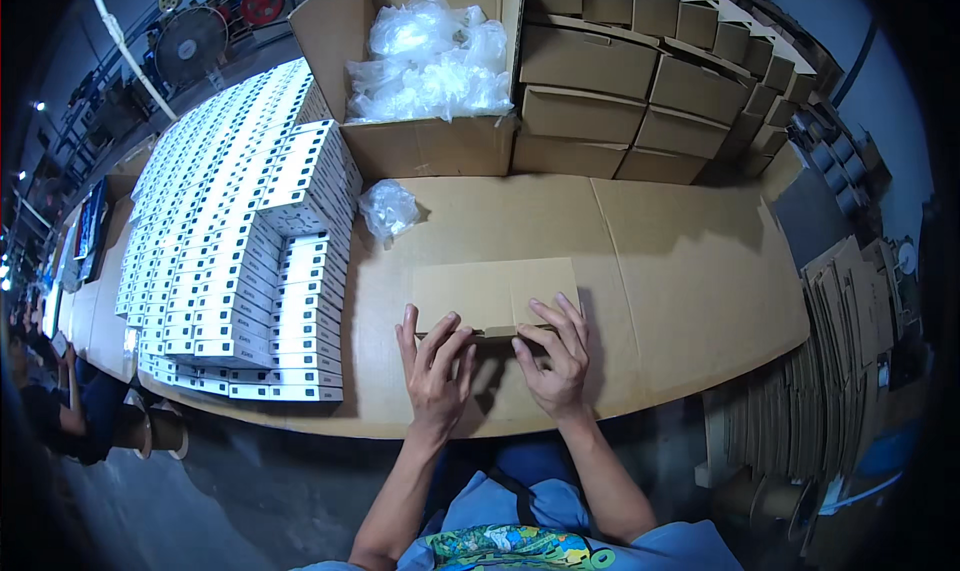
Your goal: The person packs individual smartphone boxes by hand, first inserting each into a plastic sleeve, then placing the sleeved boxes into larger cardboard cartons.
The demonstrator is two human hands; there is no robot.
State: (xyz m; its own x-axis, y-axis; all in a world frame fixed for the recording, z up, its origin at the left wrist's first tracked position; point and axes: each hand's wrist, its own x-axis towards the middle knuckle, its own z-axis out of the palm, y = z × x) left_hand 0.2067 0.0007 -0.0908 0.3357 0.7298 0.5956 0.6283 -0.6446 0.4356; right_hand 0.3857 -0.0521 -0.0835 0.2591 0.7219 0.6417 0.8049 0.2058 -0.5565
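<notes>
A flat brown cardboard box (494,289) lies on the cardboard-covered table in front of me, its top panel facing up. Along its near edge a narrow flap with a small tab shows between my hands. My left hand (436,373) grips the left part of that edge, fingers bent and fingertips on the cardboard. At the right part, my right hand (558,363) holds the same edge, with its thumb below and its fingers over the top. Whether anything is inside the box cannot be seen.
Stacked white small boxes (305,271) fill the table's left side. A crumpled clear plastic bag (389,210) lies beside them. Behind stands an open carton (430,149) of clear bags, with stacked brown boxes (580,116) to its right. Flattened cardboard sheets (800,391) lean at the right.
</notes>
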